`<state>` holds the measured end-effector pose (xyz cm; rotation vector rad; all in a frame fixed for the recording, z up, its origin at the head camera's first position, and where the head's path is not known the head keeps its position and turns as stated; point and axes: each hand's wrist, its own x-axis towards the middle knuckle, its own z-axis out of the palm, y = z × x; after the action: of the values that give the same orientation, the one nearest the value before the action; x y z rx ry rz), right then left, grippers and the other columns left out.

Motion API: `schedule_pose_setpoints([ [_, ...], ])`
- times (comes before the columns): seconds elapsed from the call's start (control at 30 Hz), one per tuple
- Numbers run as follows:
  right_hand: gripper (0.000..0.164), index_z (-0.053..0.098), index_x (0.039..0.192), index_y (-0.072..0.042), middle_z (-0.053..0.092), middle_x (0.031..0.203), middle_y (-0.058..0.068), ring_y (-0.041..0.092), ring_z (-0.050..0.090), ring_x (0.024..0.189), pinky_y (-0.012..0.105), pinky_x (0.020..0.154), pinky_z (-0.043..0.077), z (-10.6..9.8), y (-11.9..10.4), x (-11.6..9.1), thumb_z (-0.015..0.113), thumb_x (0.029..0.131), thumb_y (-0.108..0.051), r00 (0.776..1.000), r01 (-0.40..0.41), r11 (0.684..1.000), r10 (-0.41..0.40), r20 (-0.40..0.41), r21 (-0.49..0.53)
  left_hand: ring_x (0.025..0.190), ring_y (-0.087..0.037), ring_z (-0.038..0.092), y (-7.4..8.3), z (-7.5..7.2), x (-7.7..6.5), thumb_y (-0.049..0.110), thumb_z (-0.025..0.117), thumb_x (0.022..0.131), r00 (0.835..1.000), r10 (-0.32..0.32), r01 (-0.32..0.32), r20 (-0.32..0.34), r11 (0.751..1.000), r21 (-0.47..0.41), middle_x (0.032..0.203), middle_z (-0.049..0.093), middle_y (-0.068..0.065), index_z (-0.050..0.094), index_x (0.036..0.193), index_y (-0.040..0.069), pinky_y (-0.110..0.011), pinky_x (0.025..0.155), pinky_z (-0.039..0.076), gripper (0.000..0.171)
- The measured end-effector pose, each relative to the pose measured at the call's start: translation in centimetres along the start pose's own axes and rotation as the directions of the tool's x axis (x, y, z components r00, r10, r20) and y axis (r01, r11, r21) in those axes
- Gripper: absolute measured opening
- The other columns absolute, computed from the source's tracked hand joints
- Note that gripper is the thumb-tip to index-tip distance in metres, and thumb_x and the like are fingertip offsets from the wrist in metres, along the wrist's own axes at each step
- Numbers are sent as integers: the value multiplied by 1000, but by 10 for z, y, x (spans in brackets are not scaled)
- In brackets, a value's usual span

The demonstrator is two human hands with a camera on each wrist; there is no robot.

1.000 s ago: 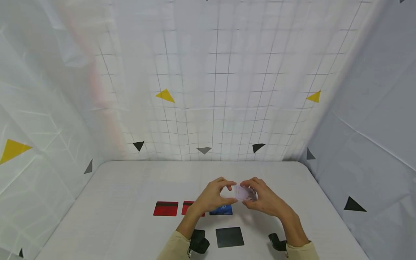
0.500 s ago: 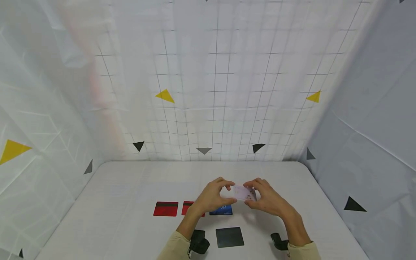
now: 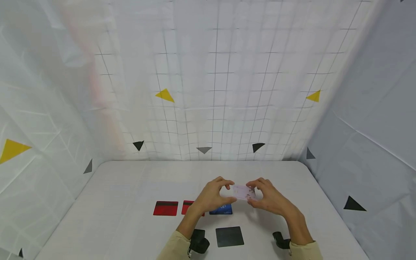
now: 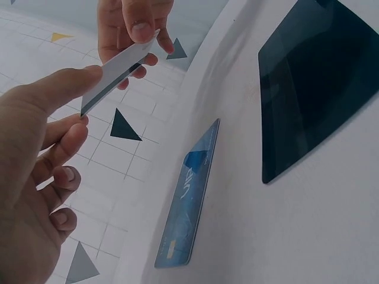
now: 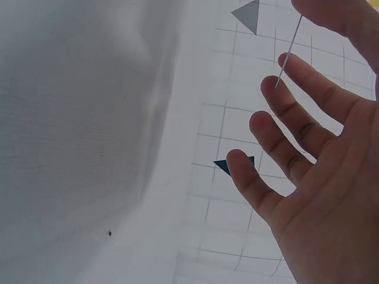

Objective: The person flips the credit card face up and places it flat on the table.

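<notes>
A pale pink card (image 3: pixel 243 192) with a printed pattern is held up above the table between both hands. My left hand (image 3: pixel 209 198) pinches its left end between thumb and index finger. At the other end my right hand (image 3: pixel 271 198) grips it by the opposite edges with thumb and fingertips. The left wrist view shows the card (image 4: pixel 112 71) tilted, a dark stripe along its lower side. Seen from the right wrist, the card is edge-on, a thin line between thumb and fingers. Below lies a blue card with VIP lettering (image 3: pixel 221 209), partly covered by my left hand.
Two red cards with dark stripes lie left of the blue one: a fully visible red card (image 3: pixel 165 208) and one partly behind my left wrist. Nearer me are a dark card (image 3: pixel 229 237) and another dark card (image 3: pixel 199 234) under the left wrist camera. White sheeting (image 3: pixel 211 90) encloses the table.
My right hand has shifted slightly to the right along the card, so more of the printed face shows. The left hand and the cards on the table have stayed almost still.
</notes>
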<state>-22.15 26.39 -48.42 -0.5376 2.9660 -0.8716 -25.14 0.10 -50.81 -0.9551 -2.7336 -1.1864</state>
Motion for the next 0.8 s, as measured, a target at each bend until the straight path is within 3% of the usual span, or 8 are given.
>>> schedule_pose_setpoints([
  [0.33,50,65,124,-17,57,118,-2,24,49,112,46,87,47,1,6,1,84,80,-32,998,-47,999,47,29,-1,87,-8,54,2,3,0,50,78,84,999,-36,35,14,999,40,107,60,11,66,131,26,-21,74,48,54],
  [0.5,52,66,124,-14,57,118,-1,25,49,112,47,87,46,2,8,0,85,79,-32,998,-61,998,61,29,-13,85,-10,54,5,6,0,49,79,83,998,-54,51,20,991,123,105,62,10,68,128,24,-24,74,46,53],
  [0.8,51,68,120,-15,58,114,-1,24,49,111,52,93,46,6,12,1,86,77,-34,991,-120,992,122,59,-43,92,-7,57,3,19,1,50,76,85,997,-58,45,44,966,253,104,64,11,69,127,24,-37,87,47,50],
])
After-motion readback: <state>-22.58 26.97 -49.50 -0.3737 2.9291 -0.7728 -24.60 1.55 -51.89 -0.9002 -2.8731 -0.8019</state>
